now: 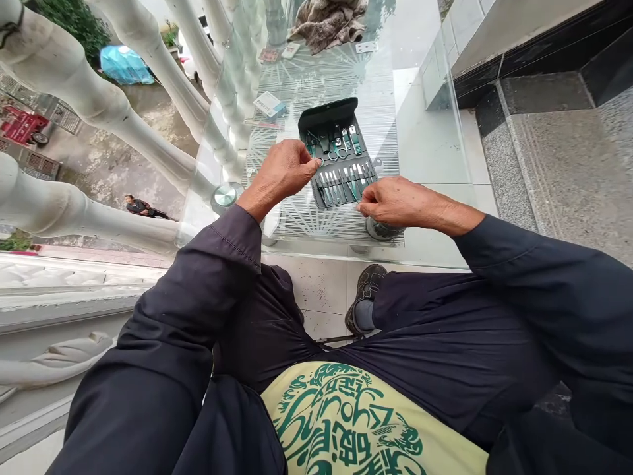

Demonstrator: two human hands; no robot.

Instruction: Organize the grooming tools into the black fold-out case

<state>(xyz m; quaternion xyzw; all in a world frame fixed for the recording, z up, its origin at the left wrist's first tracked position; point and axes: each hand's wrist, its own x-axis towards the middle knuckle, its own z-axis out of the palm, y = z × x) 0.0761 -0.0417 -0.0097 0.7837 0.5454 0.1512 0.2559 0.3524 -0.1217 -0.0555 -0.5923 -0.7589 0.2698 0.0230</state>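
An open dark manicure case (309, 119) lies on the glass table, its flap raised at the far side. Nail clippers (355, 140) and small scissors (337, 154) sit in its upper half. Several slim metal tools (333, 185) stand in a row in the lower half. My left hand (287, 170) is closed in a pinch over the case's left edge, fingertips beside a scissor ring. My right hand (398, 201) has thumb and fingers pressed together at the near right corner, by a green tool (354, 191). What either pinch holds is hidden.
On the glass table (430, 152) are a crumpled brown cloth (329, 23), a small white-and-blue box (270, 104) and cards (366, 47). White balusters (138, 142) line the left, with a yard below. Stone steps (548, 145) rise at right. My knees are near the table edge.
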